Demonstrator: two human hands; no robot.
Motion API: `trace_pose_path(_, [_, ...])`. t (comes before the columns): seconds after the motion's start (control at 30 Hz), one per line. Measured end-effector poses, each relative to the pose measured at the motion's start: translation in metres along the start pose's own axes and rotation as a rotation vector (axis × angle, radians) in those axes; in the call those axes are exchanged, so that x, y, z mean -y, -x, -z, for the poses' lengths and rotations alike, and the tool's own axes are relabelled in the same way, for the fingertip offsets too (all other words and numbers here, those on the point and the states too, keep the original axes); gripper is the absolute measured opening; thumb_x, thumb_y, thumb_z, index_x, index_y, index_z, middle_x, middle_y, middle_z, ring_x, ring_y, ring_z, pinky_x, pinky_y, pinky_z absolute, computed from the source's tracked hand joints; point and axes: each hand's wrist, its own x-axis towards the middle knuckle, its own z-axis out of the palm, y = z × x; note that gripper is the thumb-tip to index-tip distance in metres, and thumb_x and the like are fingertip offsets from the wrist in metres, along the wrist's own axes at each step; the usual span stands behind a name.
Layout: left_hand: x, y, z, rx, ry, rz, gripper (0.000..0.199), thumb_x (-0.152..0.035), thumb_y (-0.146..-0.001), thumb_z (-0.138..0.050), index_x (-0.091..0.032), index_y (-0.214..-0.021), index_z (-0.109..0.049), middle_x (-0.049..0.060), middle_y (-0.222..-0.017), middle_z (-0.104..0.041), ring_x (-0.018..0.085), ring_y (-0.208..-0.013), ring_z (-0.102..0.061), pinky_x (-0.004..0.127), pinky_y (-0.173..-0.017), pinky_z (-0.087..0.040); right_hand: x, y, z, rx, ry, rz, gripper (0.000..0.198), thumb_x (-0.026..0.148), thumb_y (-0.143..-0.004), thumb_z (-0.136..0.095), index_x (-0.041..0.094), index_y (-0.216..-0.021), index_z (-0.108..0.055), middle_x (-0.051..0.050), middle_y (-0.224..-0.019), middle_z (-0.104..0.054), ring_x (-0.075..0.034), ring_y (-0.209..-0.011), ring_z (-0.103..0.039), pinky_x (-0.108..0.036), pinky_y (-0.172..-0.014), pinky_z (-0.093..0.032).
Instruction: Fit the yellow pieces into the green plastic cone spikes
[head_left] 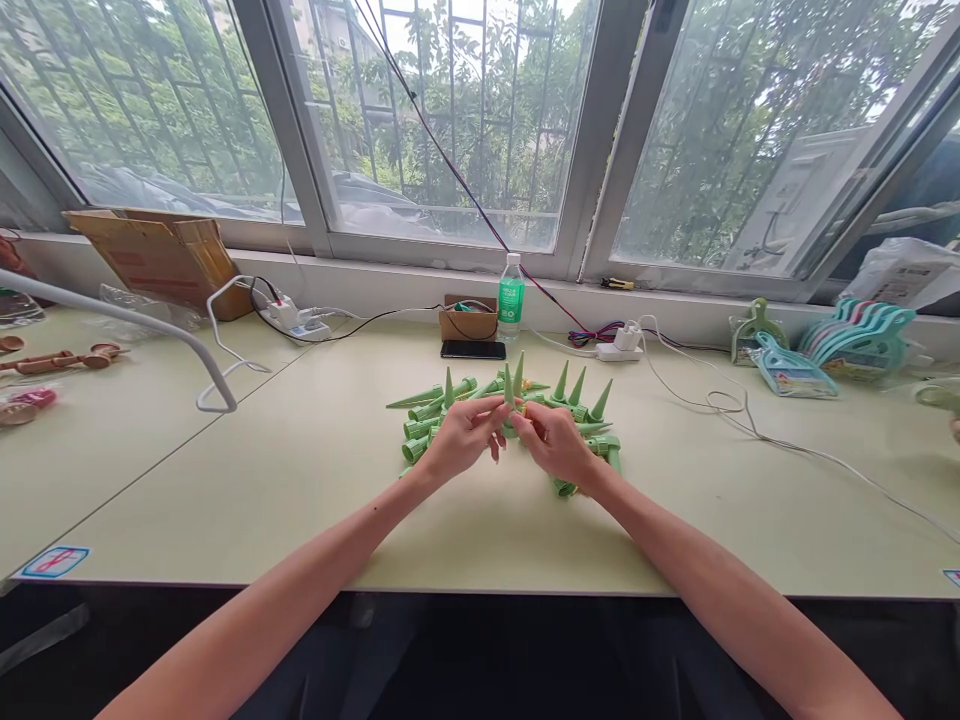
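Over the middle of the table, my left hand (466, 434) has its fingers closed on a green plastic watering spike (509, 385), held with the pointed end up. My right hand (553, 436) meets it there, thumb and finger pinched at the spike's lower part, where a bit of yellow shows. Fingers cover the rest of that end. Around both hands lie more green spikes (421, 398) with ribbed caps (412, 450). Several others stand upright, among them one at the right (601, 400).
Behind the spikes are a black phone (473, 349), a small cardboard box (469, 320) and a green-labelled bottle (511, 295). Power strips (619, 346) and white cables lie on both sides. Turquoise dustpan-like pieces (855, 340) sit at the right; a large carton (169, 262) stands at the left.
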Motion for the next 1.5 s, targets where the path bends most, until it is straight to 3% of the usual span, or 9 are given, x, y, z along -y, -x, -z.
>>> trace_pose_path(0.23, [-0.006,0.0,0.002,0.07,0.068,0.039,0.042,-0.052,-0.086,-0.058,-0.011,-0.086,-0.068,0.005,-0.071,-0.059,0.013,-0.058,-0.059,0.025,-0.048,-0.055,-0.003,0.002,0.001,0.018,0.045,0.059,0.034,0.037,-0.096,-0.042,0.023,-0.065,-0.039,0.006,-0.049,-0.035,-0.011,-0.044,-0.038,-0.027,-0.058,-0.043])
trace_pose_path(0.47, [-0.001,-0.002,0.005,0.109,0.092,0.05,0.049,-0.055,-0.085,-0.058,-0.012,-0.107,-0.07,0.005,-0.074,-0.063,0.012,-0.056,-0.059,0.027,-0.052,-0.057,0.0,0.002,0.003,0.049,0.228,0.14,0.034,0.035,-0.096,-0.041,0.022,-0.064,-0.035,0.004,-0.05,-0.04,-0.01,-0.042,-0.032,-0.025,-0.05,-0.03])
trace_pose_path(0.63, [0.001,-0.002,0.006,0.126,0.084,0.055,0.049,-0.057,-0.085,-0.057,-0.012,-0.098,-0.073,0.005,-0.073,-0.063,0.011,-0.054,-0.058,0.027,-0.053,-0.057,0.002,0.002,0.002,0.038,0.341,0.174,0.034,0.032,-0.094,-0.043,0.022,-0.063,-0.036,0.004,-0.049,-0.042,-0.009,-0.041,-0.029,-0.025,-0.048,-0.023])
trace_pose_path(0.97, [0.003,-0.003,0.007,0.171,0.171,0.077,0.045,-0.054,-0.085,-0.059,-0.011,-0.076,-0.068,0.005,-0.073,-0.062,0.01,-0.058,-0.057,0.026,-0.055,-0.056,0.005,0.001,0.0,0.034,0.446,0.21,0.032,0.03,-0.096,-0.041,0.021,-0.065,-0.039,0.003,-0.049,-0.046,-0.009,-0.041,-0.033,-0.025,-0.048,-0.021])
trace_pose_path(1.5, [0.004,-0.003,0.007,0.18,0.21,0.091,0.043,-0.051,-0.087,-0.059,-0.01,-0.074,-0.065,0.005,-0.069,-0.061,0.012,-0.062,-0.058,0.026,-0.056,-0.055,0.009,0.001,-0.001,0.038,0.501,0.221,0.032,0.031,-0.097,-0.039,0.02,-0.067,-0.043,0.003,-0.05,-0.049,-0.008,-0.041,-0.038,-0.023,-0.046,-0.023])
